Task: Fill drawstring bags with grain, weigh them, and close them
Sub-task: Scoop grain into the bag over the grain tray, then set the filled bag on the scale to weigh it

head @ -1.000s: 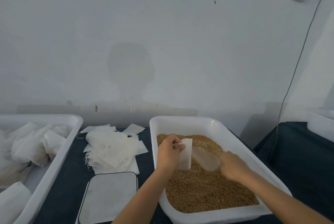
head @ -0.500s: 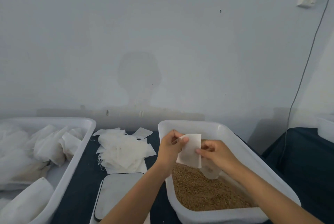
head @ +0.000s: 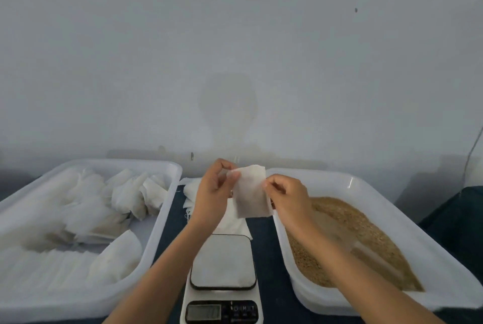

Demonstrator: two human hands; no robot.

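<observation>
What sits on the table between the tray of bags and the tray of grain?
In the head view, a scale sits between the bag tray and the grain tray, with loose empty bags behind it.

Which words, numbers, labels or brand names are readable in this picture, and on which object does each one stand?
No text can be read with certainty.
Scale display: faint digits, too blurred to read.
Scale buttons: small white marks, too small to read.
Bag held in the hands, the two white tubs, wall: no print visible.
</observation>
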